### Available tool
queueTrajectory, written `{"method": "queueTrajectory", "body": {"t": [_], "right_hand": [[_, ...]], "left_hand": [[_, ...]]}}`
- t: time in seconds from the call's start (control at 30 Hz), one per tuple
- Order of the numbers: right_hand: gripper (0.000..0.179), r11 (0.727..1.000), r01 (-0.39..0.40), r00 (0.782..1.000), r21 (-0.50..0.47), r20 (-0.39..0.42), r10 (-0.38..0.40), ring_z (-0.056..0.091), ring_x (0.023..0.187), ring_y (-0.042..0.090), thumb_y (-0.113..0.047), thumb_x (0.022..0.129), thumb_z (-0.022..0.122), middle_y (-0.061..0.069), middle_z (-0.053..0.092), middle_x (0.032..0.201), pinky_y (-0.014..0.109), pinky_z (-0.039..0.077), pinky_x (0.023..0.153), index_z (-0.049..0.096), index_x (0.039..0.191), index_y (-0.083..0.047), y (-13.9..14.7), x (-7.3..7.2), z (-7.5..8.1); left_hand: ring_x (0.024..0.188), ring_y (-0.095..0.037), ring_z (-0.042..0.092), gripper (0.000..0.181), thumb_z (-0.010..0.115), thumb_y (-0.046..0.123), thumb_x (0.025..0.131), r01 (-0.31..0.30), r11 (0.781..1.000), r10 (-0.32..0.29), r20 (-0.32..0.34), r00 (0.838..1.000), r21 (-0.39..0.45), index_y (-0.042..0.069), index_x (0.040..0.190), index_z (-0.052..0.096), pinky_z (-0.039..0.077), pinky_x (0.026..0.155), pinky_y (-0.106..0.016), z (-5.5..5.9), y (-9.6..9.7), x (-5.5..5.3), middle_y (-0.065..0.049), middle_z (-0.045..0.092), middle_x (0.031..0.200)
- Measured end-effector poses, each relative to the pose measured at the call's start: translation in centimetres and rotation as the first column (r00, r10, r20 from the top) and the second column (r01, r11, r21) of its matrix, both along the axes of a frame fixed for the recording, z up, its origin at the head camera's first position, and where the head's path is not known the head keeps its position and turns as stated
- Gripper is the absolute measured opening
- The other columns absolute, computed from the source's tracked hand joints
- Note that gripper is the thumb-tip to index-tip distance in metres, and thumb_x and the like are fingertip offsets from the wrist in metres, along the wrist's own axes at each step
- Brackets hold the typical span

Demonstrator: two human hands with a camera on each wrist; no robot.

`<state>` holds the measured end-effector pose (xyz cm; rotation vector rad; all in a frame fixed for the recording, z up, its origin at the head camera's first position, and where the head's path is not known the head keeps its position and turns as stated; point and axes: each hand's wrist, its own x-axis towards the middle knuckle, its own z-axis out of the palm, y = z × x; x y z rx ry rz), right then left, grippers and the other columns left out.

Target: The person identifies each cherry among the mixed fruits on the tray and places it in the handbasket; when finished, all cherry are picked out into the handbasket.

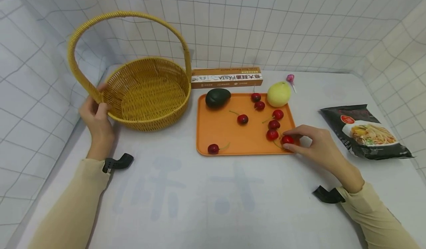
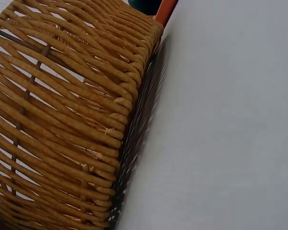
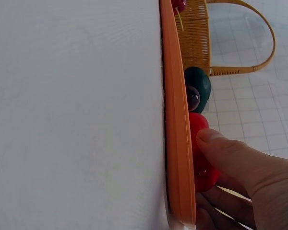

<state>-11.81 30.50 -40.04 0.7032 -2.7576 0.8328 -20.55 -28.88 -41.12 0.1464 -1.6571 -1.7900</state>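
Along the back, at the tray's 11 o'clock, a brown pasta box [image 1: 227,78] carries the word "PASTA" beside Chinese characters; its smaller print is too blurred to read. At 3 o'clock of the orange tray [image 1: 246,140], a black noodle packet [image 1: 371,134] shows a noodle picture and a red badge, its lettering illegible.

The right hand [image 1: 314,145] pinches a red cherry [image 1: 287,140] between thumb and fingers. This fruit sits at the hand's 9 o'clock, just inside the tray's rim at its 4 o'clock corner; another cherry [image 1: 272,134] lies near it, towards 10 o'clock. The left hand [image 1: 98,119] grips the yellow wicker basket [image 1: 153,125] at the basket's 8 o'clock, thumb over the rim by the handle's foot. The basket stands between the tray's 9 and 10 o'clock.
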Motion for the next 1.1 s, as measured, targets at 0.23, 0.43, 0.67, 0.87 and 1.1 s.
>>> {"method": "queueTrajectory", "body": {"t": [0.23, 0.43, 0.67, 0.87, 1.1], "right_hand": [[0.042, 1.0, -0.008, 1.0, -0.023, -0.021, 0.008, 0.065, 0.088, 0.009, -0.014, 0.076, 0.095, -0.011, 0.076, 0.101, 0.016, 0.049, 0.083, 0.08, 0.115, -0.018, -0.2, -0.4, 0.3], [0.042, 0.999, -0.04, 0.996, -0.015, -0.077, 0.039, 0.072, 0.087, 0.014, -0.011, 0.076, 0.094, -0.004, 0.078, 0.102, 0.023, 0.053, 0.078, 0.08, 0.116, -0.014, -2.0, -2.1, 1.7], [0.037, 0.995, -0.09, 0.995, -0.047, -0.057, 0.087, 0.073, 0.09, 0.017, -0.016, 0.083, 0.091, -0.003, 0.078, 0.102, 0.041, 0.058, 0.082, 0.079, 0.117, -0.013, -7.1, -4.6, 4.1], [0.035, 0.969, -0.194, 0.979, -0.154, -0.096, 0.181, 0.073, 0.094, 0.016, -0.017, 0.086, 0.089, -0.001, 0.078, 0.109, 0.039, 0.06, 0.083, 0.079, 0.118, -0.01, -12.5, -6.9, 6.1], [0.033, 0.953, -0.221, 0.975, -0.209, -0.079, 0.209, 0.071, 0.101, 0.017, -0.019, 0.091, 0.084, 0.004, 0.077, 0.114, 0.035, 0.06, 0.089, 0.079, 0.121, -0.01, -18.4, -8.6, 8.1]], "left_hand": [[0.093, -0.017, 0.058, 0.059, 0.042, -0.008, 0.078, -0.012, 1.0, 0.012, -0.012, 1.0, -0.028, 0.001, 0.125, 0.076, 0.041, 0.077, -0.023, -0.4, 0.8, 0.8, -0.016, 0.075, 0.124], [0.099, -0.017, 0.061, 0.058, 0.043, -0.01, 0.077, -0.015, 0.999, 0.016, -0.006, 1.0, 0.03, 0.001, 0.124, 0.076, 0.042, 0.079, -0.023, -0.7, 1.0, 1.6, -0.014, 0.075, 0.128], [0.1, -0.02, 0.061, 0.056, 0.044, -0.01, 0.079, -0.031, 0.999, 0.031, 0.0, 1.0, 0.033, 0.001, 0.123, 0.077, 0.042, 0.078, -0.024, -0.4, 0.8, 2.2, -0.014, 0.074, 0.128], [0.103, -0.02, 0.063, 0.055, 0.045, -0.01, 0.078, -0.039, 0.999, 0.039, -0.022, 0.999, 0.016, 0.0, 0.121, 0.078, 0.044, 0.08, -0.024, -0.3, 0.9, 2.0, -0.016, 0.075, 0.127], [0.1, -0.019, 0.062, 0.053, 0.046, -0.009, 0.08, -0.011, 0.999, 0.012, -0.038, 0.999, 0.037, -0.001, 0.122, 0.077, 0.044, 0.08, -0.024, -0.2, 1.0, 1.4, -0.018, 0.074, 0.128]]}}
